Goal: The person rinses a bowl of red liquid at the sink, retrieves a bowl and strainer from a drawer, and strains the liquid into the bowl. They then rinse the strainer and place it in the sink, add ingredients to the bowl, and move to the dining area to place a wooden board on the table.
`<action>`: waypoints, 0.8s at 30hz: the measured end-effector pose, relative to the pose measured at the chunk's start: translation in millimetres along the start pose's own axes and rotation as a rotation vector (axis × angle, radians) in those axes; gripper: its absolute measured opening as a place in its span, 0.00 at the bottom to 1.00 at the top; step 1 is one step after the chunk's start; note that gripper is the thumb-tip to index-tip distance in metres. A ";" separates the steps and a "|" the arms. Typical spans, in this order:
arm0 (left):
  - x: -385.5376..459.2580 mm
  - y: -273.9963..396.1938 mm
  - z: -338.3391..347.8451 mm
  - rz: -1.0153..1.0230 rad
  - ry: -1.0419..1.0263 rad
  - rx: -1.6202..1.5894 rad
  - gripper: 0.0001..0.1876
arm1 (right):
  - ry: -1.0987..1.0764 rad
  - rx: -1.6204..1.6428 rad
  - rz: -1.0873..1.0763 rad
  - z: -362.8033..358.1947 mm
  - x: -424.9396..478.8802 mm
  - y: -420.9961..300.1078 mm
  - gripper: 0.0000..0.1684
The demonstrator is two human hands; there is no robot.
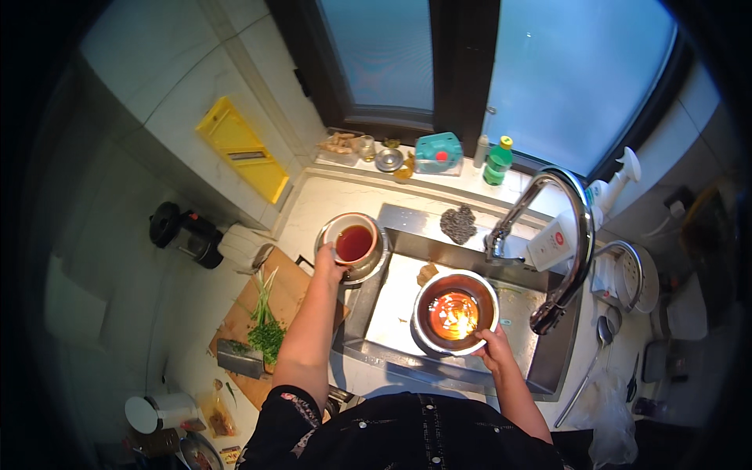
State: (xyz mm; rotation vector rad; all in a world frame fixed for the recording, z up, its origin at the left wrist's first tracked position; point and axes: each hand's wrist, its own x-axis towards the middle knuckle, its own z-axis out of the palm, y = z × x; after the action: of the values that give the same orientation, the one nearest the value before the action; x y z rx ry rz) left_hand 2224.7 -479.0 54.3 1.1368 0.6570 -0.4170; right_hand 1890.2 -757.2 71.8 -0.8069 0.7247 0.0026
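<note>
My left hand [331,262] grips the rim of a small pale bowl [371,221] of dark reddish-brown liquid [354,242]. Beneath that bowl, left of the sink, is a round metal vessel [376,271], mostly covered from view. Thumb over the rim, my right hand [494,348] holds a round steel bowl [424,320] above the stainless sink [540,364]. Amber liquid [453,315] in it reflects bright light and shows ripples. A brown scrap [427,273] lies in the sink just behind the steel bowl.
A curved chrome faucet [578,235] arches over the sink's right side. A steel scourer [458,224] rests behind the basin. On the left, a cutting board [244,305] carries chopped greens [267,341] and a cleaver [239,358]. A ladle [587,364] lies at right.
</note>
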 end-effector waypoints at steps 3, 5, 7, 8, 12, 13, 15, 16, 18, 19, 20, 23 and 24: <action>15.6 1.0 -17.1 0.159 -0.023 -0.102 0.18 | 0.005 0.006 -0.020 -1.8 -0.5 0.8 0.31; -18.0 -4.6 11.7 0.186 -0.008 0.029 0.14 | 0.103 0.037 -0.028 -22.7 4.8 11.3 0.30; -11.2 -6.3 -31.8 0.263 -0.071 0.172 0.12 | 0.122 0.024 0.016 -17.2 -2.5 8.5 0.26; -28.0 -12.0 -25.1 0.297 -0.052 0.194 0.12 | 0.082 0.105 0.020 -34.1 -3.7 15.4 0.24; -92.4 -36.8 -31.1 0.565 0.033 0.209 0.10 | 0.122 0.204 -0.121 -57.8 -35.8 4.4 0.34; -96.4 -44.9 -37.9 0.549 0.029 0.250 0.09 | 0.177 0.193 -0.159 -66.8 -46.0 1.3 0.33; -98.2 -60.2 -60.4 0.514 -0.019 0.336 0.07 | 0.248 0.271 -0.206 -90.8 -67.3 -3.7 0.32; -104.9 -62.5 -63.8 0.498 -0.056 0.382 0.06 | 0.271 0.307 -0.224 -101.8 -76.0 -5.4 0.32; -127.5 -75.7 -57.9 0.437 -0.072 0.265 0.07 | 0.326 0.237 -0.231 -132.2 -94.6 -13.1 0.30; -139.6 -79.4 -58.5 0.409 -0.062 0.204 0.08 | 0.392 0.295 -0.292 -137.2 -100.6 -18.7 0.25; -142.0 -84.2 -58.9 0.379 -0.053 0.219 0.07 | 0.454 0.350 -0.350 -142.9 -106.0 -24.9 0.21; -139.5 -104.3 -78.9 0.398 0.020 0.348 0.06 | 0.561 0.378 -0.289 -204.3 -110.0 -19.2 0.22; -150.0 -105.8 -74.7 0.369 0.041 0.351 0.06 | 0.594 0.414 -0.259 -213.4 -106.5 -22.1 0.21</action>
State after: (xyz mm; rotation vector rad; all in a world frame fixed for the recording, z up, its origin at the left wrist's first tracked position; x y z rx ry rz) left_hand 2028.4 -452.7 61.5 1.5700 0.4028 -0.1962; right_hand 1689.1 -885.3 49.6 -0.4919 1.1263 -0.6246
